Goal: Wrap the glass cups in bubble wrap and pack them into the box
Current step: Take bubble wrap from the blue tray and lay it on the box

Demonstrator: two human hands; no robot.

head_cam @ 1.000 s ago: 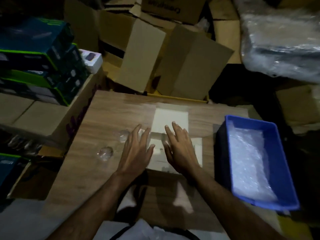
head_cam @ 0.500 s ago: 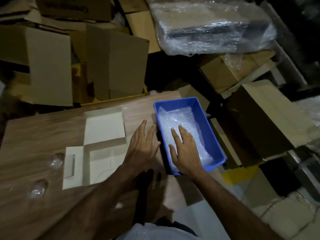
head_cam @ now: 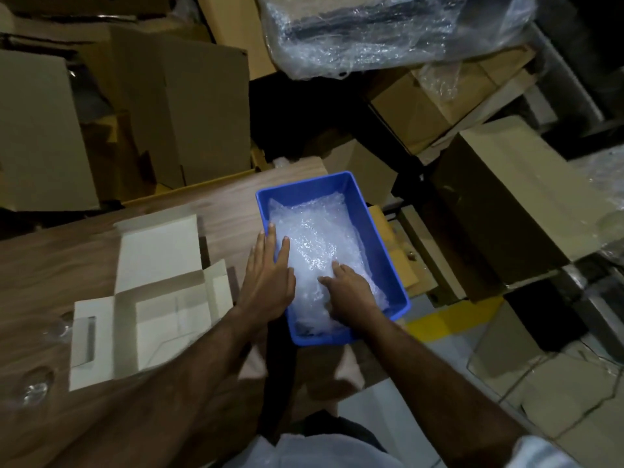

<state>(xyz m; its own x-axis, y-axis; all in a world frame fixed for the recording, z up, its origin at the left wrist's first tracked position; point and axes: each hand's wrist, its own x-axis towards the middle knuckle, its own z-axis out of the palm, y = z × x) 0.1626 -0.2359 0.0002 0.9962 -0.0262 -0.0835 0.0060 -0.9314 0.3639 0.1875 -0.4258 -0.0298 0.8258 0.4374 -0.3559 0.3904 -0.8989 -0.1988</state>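
Note:
A blue plastic bin (head_cam: 304,190) stands at the right end of the wooden table (head_cam: 67,251), holding crumpled bubble wrap (head_cam: 314,234). My right hand (head_cam: 349,293) is inside the bin with its fingers curled into the wrap. My left hand (head_cam: 266,278) lies flat over the bin's left rim, its fingertips touching the wrap. An open white cardboard box (head_cam: 162,298) with its flaps spread sits left of the bin. Two clear glass cups (head_cam: 35,386) (head_cam: 59,327) stand on the table at the far left, dim and hard to see.
Brown cardboard cartons (head_cam: 189,106) crowd the floor behind the table and to the right. A large plastic-wrapped bundle (head_cam: 388,32) lies at the top. The table's right edge ends just past the bin, with tiled floor (head_cam: 557,400) below.
My view swung right from the white box to the bin. Both hands left the box; the left reached the bin's rim and the right curled its fingers into the bubble wrap.

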